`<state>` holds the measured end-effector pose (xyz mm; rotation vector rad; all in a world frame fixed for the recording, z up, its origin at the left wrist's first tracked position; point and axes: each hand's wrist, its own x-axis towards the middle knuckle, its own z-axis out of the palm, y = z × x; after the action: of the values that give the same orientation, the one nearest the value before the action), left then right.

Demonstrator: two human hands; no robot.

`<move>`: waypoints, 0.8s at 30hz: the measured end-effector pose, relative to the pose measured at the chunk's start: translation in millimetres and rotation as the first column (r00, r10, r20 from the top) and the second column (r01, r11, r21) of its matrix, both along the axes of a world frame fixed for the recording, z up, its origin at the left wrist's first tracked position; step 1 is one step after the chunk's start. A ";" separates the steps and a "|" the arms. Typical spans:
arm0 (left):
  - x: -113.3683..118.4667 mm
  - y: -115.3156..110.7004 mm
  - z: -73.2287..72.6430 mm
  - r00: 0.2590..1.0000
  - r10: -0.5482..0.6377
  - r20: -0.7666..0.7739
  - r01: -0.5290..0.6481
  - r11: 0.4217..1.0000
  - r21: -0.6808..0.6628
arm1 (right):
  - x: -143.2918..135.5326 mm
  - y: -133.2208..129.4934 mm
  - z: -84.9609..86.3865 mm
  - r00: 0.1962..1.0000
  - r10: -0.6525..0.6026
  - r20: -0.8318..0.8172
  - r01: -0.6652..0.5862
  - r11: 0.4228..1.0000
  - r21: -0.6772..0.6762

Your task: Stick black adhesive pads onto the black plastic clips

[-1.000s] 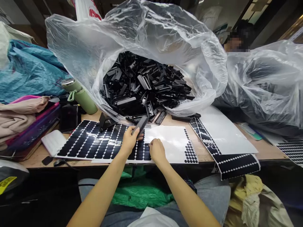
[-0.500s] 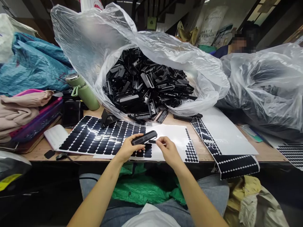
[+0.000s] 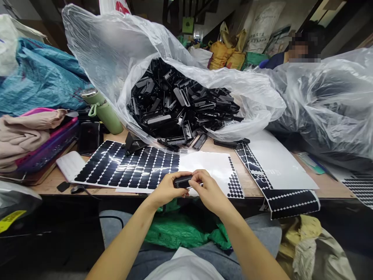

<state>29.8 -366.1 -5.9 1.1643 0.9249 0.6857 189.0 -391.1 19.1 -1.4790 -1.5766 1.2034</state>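
Observation:
A black oblong plastic part [image 3: 182, 181] with a textured face is held in front of me, above the sheets. My left hand [image 3: 167, 189] grips its left end between thumb and fingers. At its right end, my right hand [image 3: 204, 188] has its thumb pressed on the face and its fingers curled behind. Whether a sticker lies under that thumb is hidden. Beneath is a sheet of black stickers [image 3: 128, 165], with a bare white portion [image 3: 204, 163] and small round black dots [image 3: 235, 186] at its right side.
A large clear plastic bag [image 3: 256, 101] full of black plastic parts [image 3: 180, 105] lies open behind the sheets. To the left are a green flask [image 3: 106, 116], a phone [image 3: 89, 138] and a purple basket [image 3: 49, 149]. More sticker sheets [image 3: 294, 204] overhang the right edge. A person [image 3: 276, 60] sits beyond.
My right hand has moved left onto the plastic part; the thin black strip it pinched is out of sight. The part has come slightly lower and turned more level in my left hand.

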 end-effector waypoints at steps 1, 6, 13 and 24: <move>0.7 -0.5 0.1 1.000 -0.003 0.000 0.003 1.000 0.005 | 0.0 -0.7 0.1 1.000 -0.009 0.005 0.009 1.000 0.002; 4.7 -2.8 3.2 1.000 -0.021 0.005 0.021 1.000 0.018 | -1.8 -4.3 -0.5 0.998 -0.048 0.029 0.047 0.998 0.030; 8.0 -4.7 3.1 1.000 -0.008 -0.011 0.008 1.000 0.002 | -2.2 -8.0 -1.7 0.993 -0.096 0.067 0.090 0.993 0.081; 15.4 -3.3 -3.5 0.998 0.028 -0.065 -0.032 0.997 -0.070 | 44.7 -3.5 -43.4 0.838 -0.411 0.359 0.340 0.908 0.247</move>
<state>45.2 -369.4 -9.4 1.1166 1.0146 0.6380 233.7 -394.6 -24.3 -1.8948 -1.4947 0.5386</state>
